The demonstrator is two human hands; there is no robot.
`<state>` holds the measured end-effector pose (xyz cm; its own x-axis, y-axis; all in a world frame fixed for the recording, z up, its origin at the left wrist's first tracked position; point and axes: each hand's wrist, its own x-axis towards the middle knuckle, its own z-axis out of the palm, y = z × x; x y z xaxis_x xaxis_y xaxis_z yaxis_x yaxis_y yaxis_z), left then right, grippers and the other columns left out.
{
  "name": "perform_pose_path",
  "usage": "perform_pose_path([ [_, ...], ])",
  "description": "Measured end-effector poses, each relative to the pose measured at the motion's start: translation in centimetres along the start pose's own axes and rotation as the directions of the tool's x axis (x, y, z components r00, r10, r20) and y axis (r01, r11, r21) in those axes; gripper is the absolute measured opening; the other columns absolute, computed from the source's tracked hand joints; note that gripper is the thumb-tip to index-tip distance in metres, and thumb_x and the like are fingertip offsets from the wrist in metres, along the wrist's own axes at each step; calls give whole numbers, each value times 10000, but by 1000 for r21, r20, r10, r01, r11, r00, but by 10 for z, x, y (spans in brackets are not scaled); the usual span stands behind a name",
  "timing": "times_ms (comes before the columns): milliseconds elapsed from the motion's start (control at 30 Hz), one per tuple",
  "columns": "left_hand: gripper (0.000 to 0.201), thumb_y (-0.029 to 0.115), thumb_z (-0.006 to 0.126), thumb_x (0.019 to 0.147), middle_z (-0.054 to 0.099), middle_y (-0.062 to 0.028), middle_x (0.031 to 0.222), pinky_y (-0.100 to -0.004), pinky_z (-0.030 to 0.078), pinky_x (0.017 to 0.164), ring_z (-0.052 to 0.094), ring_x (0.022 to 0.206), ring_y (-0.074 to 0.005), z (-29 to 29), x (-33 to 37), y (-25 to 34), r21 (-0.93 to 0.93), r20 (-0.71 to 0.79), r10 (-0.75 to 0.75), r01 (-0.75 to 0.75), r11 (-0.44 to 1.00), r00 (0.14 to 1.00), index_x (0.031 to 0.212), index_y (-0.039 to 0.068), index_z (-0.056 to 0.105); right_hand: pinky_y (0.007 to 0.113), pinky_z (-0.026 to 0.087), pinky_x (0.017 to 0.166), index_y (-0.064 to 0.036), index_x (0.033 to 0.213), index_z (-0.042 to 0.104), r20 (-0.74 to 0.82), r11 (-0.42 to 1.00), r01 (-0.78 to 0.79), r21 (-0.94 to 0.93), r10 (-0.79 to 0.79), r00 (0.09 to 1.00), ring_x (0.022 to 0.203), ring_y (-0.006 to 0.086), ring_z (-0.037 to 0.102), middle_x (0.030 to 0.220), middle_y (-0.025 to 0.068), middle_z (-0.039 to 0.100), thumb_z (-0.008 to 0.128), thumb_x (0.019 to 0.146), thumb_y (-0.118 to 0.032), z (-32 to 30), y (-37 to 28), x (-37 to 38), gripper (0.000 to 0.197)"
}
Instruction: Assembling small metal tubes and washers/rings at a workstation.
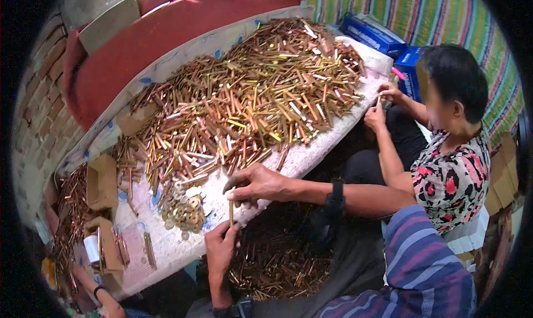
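Pale, nubbly cloth covers the long counter, with smooth red fabric draped along its far side and a brightly striped curtain beyond its right end. A broad heap of slender metal sticks, copper, brass and brown, lies tangled across it, some glinting. On the right sits a co-worker in a patterned top, both hands raised around a small piece. Toward the left stands an open cardboard box, plain and square-cornered; near it, flat round discs make a dull golden pile. Just over the counter's near edge, the wearer's left hand pinches the lower end of one thin, straight, brass-brown stick, held upright. The right hand has its fingers curled, gripping the stick's upper end.
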<state>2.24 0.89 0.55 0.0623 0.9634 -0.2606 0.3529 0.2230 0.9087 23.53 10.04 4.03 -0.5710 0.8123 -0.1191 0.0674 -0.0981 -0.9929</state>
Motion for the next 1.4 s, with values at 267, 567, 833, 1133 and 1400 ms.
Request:
perform_pose_path([
  [267,244,163,663,919,621,23,731,-253,428,613,518,680,-69,7,-1,8,31,-21,146,-146,989,989,1055,-32,716,213,492,557,5,1176,685,23,972,-126,201,124,992,616,58,587,823,26,681,683,949,-205,-6,2,-14,310],
  [567,216,104,647,921,668,-53,761,-280,462,660,561,723,-86,6,-1,-1,2,-49,206,-207,978,977,1081,-33,697,211,495,562,12,1195,688,-64,996,-27,-84,22,998,623,50,597,802,18,686,654,976,-199,4,-4,-20,305],
  [833,222,112,662,920,708,-87,824,-290,490,709,611,767,-110,5,0,1,47,-45,243,-241,969,969,1092,-21,704,214,486,553,-1,1208,684,-36,999,-33,-42,32,999,632,49,587,784,7,661,639,988,-207,3,-4,-22,305],
  [1133,215,108,675,917,697,-68,815,-275,476,687,584,747,-95,7,1,1,-10,-3,172,-172,985,985,1088,-19,707,211,478,537,-7,1205,685,-39,983,105,-152,-112,993,589,46,580,737,3,645,624,998,-219,8,0,-25,303],
  [1400,195,100,658,933,665,-9,781,-250,460,655,560,727,-70,14,4,-3,-7,-72,267,-268,963,961,1082,-14,712,217,477,549,-7,1262,650,-17,990,-66,123,69,997,600,43,578,740,3,647,607,998,-194,9,6,-23,326],
])
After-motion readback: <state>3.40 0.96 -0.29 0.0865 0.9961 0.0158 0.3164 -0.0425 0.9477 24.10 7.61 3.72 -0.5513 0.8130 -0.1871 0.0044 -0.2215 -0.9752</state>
